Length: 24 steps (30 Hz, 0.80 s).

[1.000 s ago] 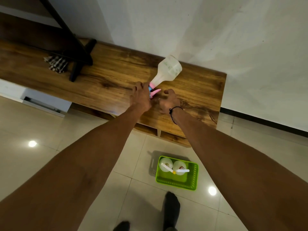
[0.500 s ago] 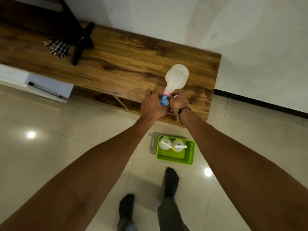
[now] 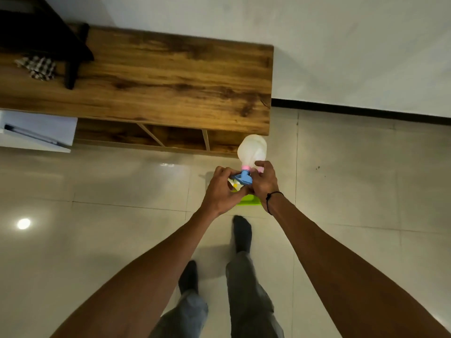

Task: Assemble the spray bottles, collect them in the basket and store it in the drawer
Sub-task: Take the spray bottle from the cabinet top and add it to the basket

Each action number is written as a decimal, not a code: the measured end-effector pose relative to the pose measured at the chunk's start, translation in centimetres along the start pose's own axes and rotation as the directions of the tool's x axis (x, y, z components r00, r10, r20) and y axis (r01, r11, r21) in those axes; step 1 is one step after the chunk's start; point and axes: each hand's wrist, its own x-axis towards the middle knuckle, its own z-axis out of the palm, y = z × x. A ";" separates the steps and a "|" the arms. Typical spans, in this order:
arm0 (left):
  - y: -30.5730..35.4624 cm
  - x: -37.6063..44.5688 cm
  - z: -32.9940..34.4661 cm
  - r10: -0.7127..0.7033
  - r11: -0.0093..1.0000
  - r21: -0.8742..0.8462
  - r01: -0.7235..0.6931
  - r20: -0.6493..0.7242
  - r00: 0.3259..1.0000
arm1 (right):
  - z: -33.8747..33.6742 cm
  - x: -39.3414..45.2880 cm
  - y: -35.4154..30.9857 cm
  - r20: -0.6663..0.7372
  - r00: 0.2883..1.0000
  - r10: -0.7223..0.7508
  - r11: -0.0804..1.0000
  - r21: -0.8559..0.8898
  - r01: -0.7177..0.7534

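I hold a translucent white spray bottle (image 3: 252, 150) with a pink collar and a blue spray head (image 3: 242, 178) over the floor, its body pointing away from me. My left hand (image 3: 220, 191) grips the blue spray head. My right hand (image 3: 264, 181) holds the bottle at its pink neck and trigger. Directly beneath my hands sits the green basket (image 3: 250, 200), mostly hidden; only a strip of its near rim shows. A bit of a white bottle with a yellow part (image 3: 234, 185) inside it peeks out between my hands.
A long wooden cabinet (image 3: 170, 81) stands against the white wall, with open compartments below. A white drawer (image 3: 36, 130) juts out at its left. A checked cloth (image 3: 36, 67) and a black stand (image 3: 70, 57) rest on its top left. My socked feet are on the tiled floor.
Both hands have carried the bottle off the cabinet top, back toward me, and now hold it over the basket on the floor. The view tilted downward.
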 end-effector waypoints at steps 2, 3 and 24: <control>-1.0 -0.6 1.5 -0.024 0.999 -0.039 0.026 0.051 0.998 | -0.6 0.0 2.0 -0.019 1.000 0.016 1.000 0.003 -0.016; -1.4 -0.7 2.1 -0.052 0.997 -0.059 0.057 0.075 0.996 | -0.7 0.1 2.8 -0.019 0.999 0.025 1.000 0.007 -0.025; -8.4 7.3 16.9 -0.344 0.879 -0.232 0.416 0.293 0.892 | -4.9 14.0 13.4 -0.094 0.954 0.285 0.956 -0.038 -0.290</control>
